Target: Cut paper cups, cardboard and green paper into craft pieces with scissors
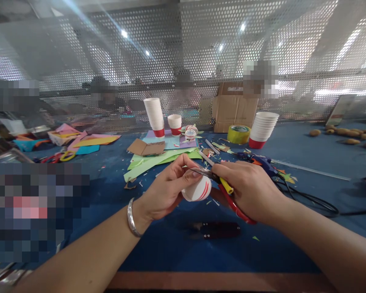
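Head view: scissors (215, 177) diagonal, blades (203, 172) leftward.

A small white rounded piece (196, 191) with curved red stripes on its right side is at the centre of the frame, pinched in the left hand (167, 183). The scissors (226, 186), red and yellow at the handle, are in the right hand (251, 187), metal blades pointing leftward at the piece's upper edge.
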The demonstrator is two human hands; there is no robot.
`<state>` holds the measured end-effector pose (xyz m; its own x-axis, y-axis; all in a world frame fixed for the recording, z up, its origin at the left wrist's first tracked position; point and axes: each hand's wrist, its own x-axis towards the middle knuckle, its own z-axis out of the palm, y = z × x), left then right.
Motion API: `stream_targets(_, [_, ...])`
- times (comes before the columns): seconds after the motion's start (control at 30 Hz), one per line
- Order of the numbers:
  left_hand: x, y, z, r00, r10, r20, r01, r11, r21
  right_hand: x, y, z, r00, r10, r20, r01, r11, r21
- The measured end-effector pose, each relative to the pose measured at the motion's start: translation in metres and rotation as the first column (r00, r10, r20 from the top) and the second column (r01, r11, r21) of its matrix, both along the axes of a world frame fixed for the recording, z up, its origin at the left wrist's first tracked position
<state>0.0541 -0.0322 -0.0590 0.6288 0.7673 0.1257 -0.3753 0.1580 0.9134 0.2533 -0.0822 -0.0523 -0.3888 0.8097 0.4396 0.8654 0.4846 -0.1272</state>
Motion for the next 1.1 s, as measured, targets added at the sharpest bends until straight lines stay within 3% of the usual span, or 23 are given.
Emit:
stream_targets(0.23, [0.001,0.0,-0.004,0.999,-0.023,0.026,0.025,0.997,-0.068,0.002,0.001,-0.003,0.999,0.035,0.015,-0.036,0.998,0.054])
stream_targets(0.67, [-0.002,0.001,-0.001,1.0,-0.029,-0.008,0.029,0.999,-0.024,0.003,0.0,-0.006,0.999,0.035,0.01,-0.036,0.989,0.142])
stream_targets(0.8, [-0.003,0.005,-0.001,0.996,0.036,-0.079,-0.032,0.998,0.048,0.003,0.003,-0.006,0.984,-0.012,-0.179,0.022,0.998,0.052])
stream_targets(0.93, [-0.005,0.008,-0.003,0.979,0.131,-0.155,-0.109,0.984,0.143,0.003,0.009,-0.007,0.914,-0.09,-0.395,0.061,0.995,-0.084])
stream_targets(1.1, [-0.007,0.007,-0.003,0.953,0.257,-0.157,-0.186,0.912,0.366,0.006,0.015,-0.012,0.877,-0.081,-0.473,0.016,0.99,-0.14])
